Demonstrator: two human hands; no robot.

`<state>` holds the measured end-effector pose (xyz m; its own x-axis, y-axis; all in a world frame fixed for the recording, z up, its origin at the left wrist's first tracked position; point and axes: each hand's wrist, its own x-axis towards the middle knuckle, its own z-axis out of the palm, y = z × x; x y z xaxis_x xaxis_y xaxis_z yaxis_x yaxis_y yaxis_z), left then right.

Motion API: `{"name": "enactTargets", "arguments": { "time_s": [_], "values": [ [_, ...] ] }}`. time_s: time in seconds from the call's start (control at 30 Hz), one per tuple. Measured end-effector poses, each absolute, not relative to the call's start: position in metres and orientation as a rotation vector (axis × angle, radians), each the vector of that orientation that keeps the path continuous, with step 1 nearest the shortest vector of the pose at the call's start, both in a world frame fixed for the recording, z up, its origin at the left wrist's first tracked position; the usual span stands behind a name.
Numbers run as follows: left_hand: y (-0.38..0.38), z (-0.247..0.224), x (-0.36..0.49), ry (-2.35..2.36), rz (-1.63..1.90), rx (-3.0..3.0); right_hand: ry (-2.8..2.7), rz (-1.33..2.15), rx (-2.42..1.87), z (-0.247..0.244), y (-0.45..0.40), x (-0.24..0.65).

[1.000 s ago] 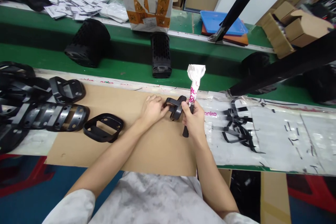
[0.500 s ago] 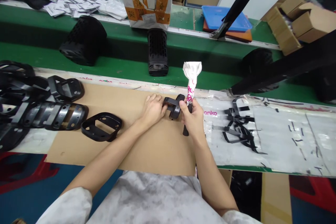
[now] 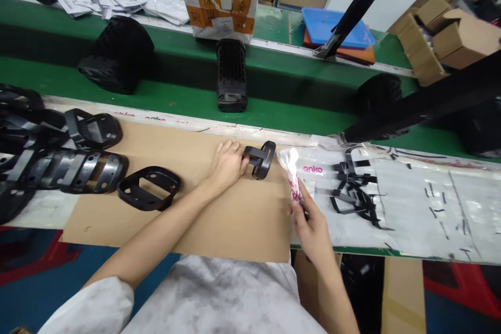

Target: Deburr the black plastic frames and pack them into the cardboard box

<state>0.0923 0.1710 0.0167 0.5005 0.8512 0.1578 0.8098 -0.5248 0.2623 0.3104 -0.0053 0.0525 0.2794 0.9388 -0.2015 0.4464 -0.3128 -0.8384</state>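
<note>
My left hand [image 3: 229,163] rests on the brown cardboard sheet [image 3: 235,229], its fingers closed on the left end of a small black plastic frame [image 3: 265,160], which stands tilted on the sheet. To the right of it, my right hand [image 3: 312,222] is closed around the handle of a tool whose head is wrapped in white material with pink print [image 3: 293,172]. The wrapped head lies a little to the right of the black frame, apart from it. Another black frame [image 3: 150,188] lies on the cardboard, left of my left forearm.
Several black frames [image 3: 78,171] are piled at the left. Thin black strips [image 3: 356,188] lie on the white surface at the right. Black cylindrical parts [image 3: 231,75] stand on the green conveyor behind. A dark diagonal post [image 3: 422,96] crosses the right side.
My right hand has moved right and toward my body, away from the black frame. The wrapped tool head has come down with it. My left hand stays on the frame.
</note>
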Motion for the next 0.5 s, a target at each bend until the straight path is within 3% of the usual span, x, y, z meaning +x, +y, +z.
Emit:
{"name": "enactTargets", "arguments": {
  "time_s": [0.13, 0.5],
  "values": [
    [0.166, 0.016, 0.093, 1.504, 0.452, 2.567, -1.286, 1.080, -1.954, 0.044, -0.026, 0.298],
    [0.173, 0.014, 0.088, 1.431, 0.409, 2.554, -1.445, 1.033, -1.943, 0.059, 0.002, 0.297]
  ]
}}
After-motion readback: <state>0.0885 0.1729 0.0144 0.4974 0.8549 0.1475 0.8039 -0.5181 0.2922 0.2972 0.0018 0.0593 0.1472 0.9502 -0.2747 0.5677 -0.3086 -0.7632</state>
